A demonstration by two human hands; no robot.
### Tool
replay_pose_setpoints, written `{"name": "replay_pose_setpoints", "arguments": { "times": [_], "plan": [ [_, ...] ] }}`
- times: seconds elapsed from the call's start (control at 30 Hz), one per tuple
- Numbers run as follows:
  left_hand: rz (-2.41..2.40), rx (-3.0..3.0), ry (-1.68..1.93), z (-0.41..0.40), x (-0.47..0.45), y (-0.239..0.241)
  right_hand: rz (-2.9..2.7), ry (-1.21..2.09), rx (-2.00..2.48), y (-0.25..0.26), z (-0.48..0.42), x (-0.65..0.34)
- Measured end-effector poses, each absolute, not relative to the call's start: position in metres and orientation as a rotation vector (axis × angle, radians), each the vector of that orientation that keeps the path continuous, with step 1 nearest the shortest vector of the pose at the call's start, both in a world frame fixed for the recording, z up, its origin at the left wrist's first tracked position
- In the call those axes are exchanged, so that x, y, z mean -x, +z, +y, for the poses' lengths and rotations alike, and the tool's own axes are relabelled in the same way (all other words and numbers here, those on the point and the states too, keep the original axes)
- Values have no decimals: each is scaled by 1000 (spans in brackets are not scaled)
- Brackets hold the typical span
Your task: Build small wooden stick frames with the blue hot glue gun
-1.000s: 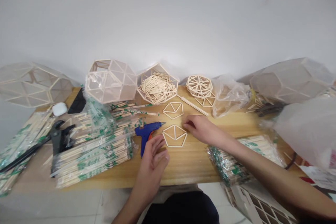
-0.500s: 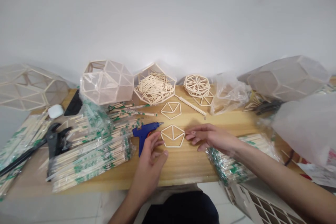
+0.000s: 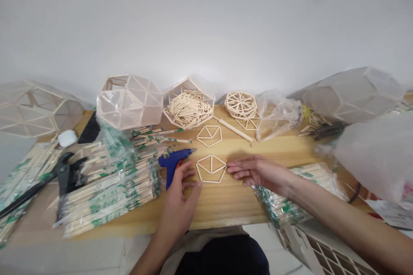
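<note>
A flat pentagon frame of short wooden sticks (image 3: 211,171), with two triangles in its upper part, lies on the table between my hands. My left hand (image 3: 179,191) is at its left, thumb and fingers apart and curved, nothing seen between them. Its knuckles are against or right beside the blue glue gun (image 3: 171,161), which lies on its side with the nozzle pointing right. My right hand (image 3: 251,169) has its fingertips at the frame's right corner, fingers loosely stretched; whether they touch it I cannot tell. A similar stick frame (image 3: 209,135) lies just behind.
Behind stand a bowl-shaped frame (image 3: 171,98) full of cut sticks, a round stick lattice (image 3: 241,104) and covered polyhedron shells (image 3: 130,102). Wrapped chopstick packs (image 3: 116,200) and a black cutter (image 3: 66,176) are at left. Another pack (image 3: 290,202) and plastic bags (image 3: 279,114) are at right.
My left hand has drawn a little left, away from the pentagon frame, and the glue gun has shifted slightly left too. My right hand stays by the frame's right corner.
</note>
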State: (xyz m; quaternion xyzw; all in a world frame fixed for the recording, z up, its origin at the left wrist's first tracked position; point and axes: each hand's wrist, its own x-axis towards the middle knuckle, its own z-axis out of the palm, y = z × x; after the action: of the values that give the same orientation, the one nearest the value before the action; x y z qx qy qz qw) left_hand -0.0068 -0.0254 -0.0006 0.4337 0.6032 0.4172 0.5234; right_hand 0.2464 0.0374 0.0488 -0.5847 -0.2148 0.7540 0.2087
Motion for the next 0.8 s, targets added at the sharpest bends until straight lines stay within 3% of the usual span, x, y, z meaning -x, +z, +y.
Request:
{"name": "replay_pose_setpoints", "arguments": {
  "times": [0.33,0.47,0.53,0.7,0.8],
  "plan": [
    [1379,-1013,987,-17,6,9,-670,2075,1609,45,38,-249],
    [1371,-1003,986,-15,6,8,-993,1948,1648,40,39,-249],
    [1362,-995,988,-15,5,8,-1311,1777,1637,37,39,-245],
    [1397,-1023,985,-25,4,9,-2206,916,1320,36,40,-214],
    [1445,-1098,1031,-35,10,8,-2525,708,1089,36,46,-191]
  ]
}}
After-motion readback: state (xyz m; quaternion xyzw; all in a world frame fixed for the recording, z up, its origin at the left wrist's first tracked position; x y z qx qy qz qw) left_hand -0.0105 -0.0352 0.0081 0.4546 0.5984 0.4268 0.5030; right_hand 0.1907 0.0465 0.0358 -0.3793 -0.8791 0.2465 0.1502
